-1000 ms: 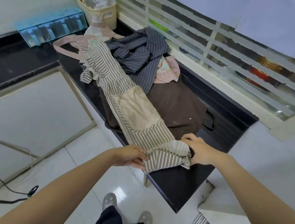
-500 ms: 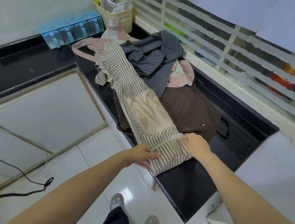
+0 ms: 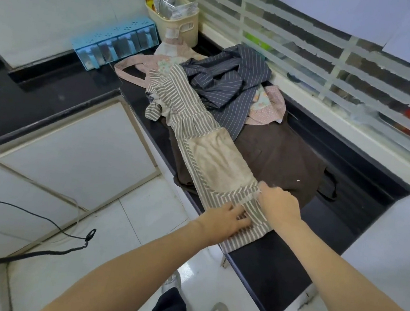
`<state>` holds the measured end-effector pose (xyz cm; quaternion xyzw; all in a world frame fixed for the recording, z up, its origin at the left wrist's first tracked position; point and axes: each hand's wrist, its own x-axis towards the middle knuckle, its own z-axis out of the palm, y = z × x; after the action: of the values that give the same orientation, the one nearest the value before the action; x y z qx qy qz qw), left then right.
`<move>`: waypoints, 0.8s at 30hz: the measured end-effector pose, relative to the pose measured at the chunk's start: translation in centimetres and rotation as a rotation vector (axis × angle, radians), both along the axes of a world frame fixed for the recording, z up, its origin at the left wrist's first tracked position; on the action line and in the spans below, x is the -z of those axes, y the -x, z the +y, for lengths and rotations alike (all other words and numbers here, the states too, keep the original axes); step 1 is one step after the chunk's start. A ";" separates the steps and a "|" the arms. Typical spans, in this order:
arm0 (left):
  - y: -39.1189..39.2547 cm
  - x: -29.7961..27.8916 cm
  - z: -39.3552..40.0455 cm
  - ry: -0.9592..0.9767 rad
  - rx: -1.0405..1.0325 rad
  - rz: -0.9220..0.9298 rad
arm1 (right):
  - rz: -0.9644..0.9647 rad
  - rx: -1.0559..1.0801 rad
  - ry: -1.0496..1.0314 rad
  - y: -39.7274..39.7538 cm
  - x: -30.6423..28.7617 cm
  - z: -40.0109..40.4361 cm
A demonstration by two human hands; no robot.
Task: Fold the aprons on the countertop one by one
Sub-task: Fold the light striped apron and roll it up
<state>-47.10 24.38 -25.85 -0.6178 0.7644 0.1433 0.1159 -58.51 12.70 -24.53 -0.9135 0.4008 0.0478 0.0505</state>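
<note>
The beige striped apron (image 3: 199, 154) lay as a long narrow strip along the front edge of the desk (image 3: 276, 262), its near end at the front edge and its far end reaching the pile further back. A second before, that near end had been bunched and loose between the hands; now it was turned over onto itself and lay flat, the folded edge sitting just below the plain beige pocket.

The left hand (image 3: 227, 218), which had gripped the hem at the desk's front edge, now rested on top of the folded end with straight fingers pressing it down, holding nothing. The right hand (image 3: 279, 204) had moved up from the loose corner to the fold line, where its fingers pinched the striped cloth beside the pocket.

Under the strip lay a brown apron (image 3: 283, 159), and beyond it a dark pinstriped apron (image 3: 228, 83) heaped over a pink floral apron (image 3: 269, 104). At the desk's far corner stood a cream basket (image 3: 183, 27) and a blue spice rack (image 3: 114, 41).
</note>
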 end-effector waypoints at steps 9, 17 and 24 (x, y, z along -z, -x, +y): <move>-2.6 0.9 0.9 0.182 0.067 0.096 | 0.197 -0.654 -0.151 5.0 0.4 -1.7; -4.2 1.5 3.8 0.124 -0.185 0.414 | 0.086 -0.497 -0.402 3.6 0.7 -2.5; -4.7 0.7 3.2 0.000 -0.519 0.662 | -0.243 0.022 -0.765 -0.3 -1.1 -4.4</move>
<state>-42.35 27.62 -26.58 -0.7104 0.5795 0.3585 -0.1761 -58.22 8.32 -23.47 -0.8236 0.3548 0.0847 0.4343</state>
